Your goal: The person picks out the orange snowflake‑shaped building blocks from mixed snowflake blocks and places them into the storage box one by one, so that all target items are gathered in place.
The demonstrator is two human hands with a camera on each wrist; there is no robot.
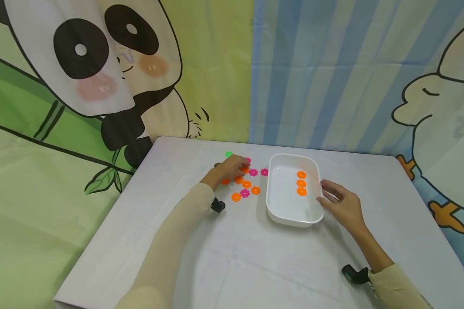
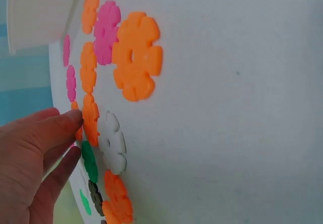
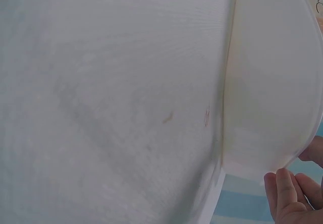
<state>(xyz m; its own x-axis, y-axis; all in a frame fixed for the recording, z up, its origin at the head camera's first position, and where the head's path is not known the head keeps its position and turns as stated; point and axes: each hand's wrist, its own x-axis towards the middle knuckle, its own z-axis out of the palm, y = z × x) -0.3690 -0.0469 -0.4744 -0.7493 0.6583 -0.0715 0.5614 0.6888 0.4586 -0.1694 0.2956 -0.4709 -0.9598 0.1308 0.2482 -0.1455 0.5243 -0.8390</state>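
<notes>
My left hand (image 1: 230, 168) reaches over flower-shaped plastic pieces, its fingertips apart beside an orange flower piece (image 1: 245, 170); that piece is partly hidden by the fingers. In the left wrist view the left hand (image 2: 40, 153) is close to more orange pieces (image 2: 90, 120), a white piece (image 2: 112, 142) and a green piece (image 2: 89, 161). My right hand (image 1: 343, 206) holds the right side of a white plastic tray (image 1: 294, 221). Around the tray's edge (image 3: 272, 82), the right hand's fingers (image 3: 284, 191) show in the right wrist view. Three orange pieces (image 1: 301, 183) lie inside the tray in a column.
Pink pieces (image 1: 253, 172) lie between the left hand and the tray, with another pink piece (image 1: 245, 193) nearer the front. A light green piece (image 1: 229, 153) lies behind the left hand. White cloth covers the table (image 1: 232, 266); a printed curtain (image 1: 216, 86) stands behind it.
</notes>
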